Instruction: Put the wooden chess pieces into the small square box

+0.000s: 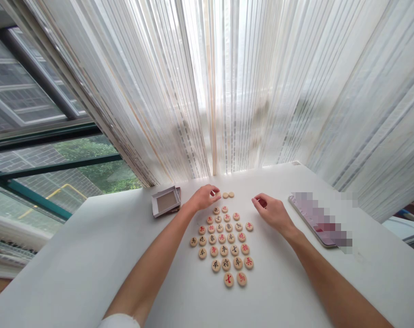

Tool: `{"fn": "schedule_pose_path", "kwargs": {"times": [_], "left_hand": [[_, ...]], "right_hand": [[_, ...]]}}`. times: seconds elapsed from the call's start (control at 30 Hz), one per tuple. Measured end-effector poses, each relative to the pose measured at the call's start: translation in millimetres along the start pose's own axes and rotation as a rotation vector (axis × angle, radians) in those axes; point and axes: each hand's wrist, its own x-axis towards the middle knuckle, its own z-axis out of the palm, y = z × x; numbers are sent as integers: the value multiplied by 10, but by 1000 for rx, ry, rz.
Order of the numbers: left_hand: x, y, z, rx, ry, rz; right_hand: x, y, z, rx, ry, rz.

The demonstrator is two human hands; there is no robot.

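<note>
Face-up disc cluster (pixel 224 239), long axis 12–6 o'clock.
Our left hand (pixel 203 197) pinches one disc (pixel 218 196) at 12; right hand (pixel 273 213) curled at 2, hold unclear.

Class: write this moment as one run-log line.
left hand: touching xiangqi piece | right hand: curled, hold unclear | other pieces: rows on table

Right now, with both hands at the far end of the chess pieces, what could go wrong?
The left hand works close to two blank-faced pieces; a brush could scatter them. The rows of pieces lie between the two hands, so a sideways sweep may knock them askew. The phone lies near the right hand and could be nudged.
</note>
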Motion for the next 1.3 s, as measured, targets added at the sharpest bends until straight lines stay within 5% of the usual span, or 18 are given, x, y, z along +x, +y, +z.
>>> {"fn": "schedule_pose_path", "kwargs": {"times": [0.23,0.47,0.87,1.1,1.3], "left_hand": [[-643,549,-93,-253,62,178],[-1159,726,151,-796,133,23],[-1342,702,470,-1113,154,-125],[-1408,733,502,-1102,174,-216],[-1416,756,477,-1102,161,-143]], "right_hand": [[-206,-370,97,254,-9,-348],[-468,-634,220,393,-117,-566],[-539,-636,322,386,-197,-615],[-574,-700,334,345,-209,-620],[-558,-730,298,391,-172,-604]]}}
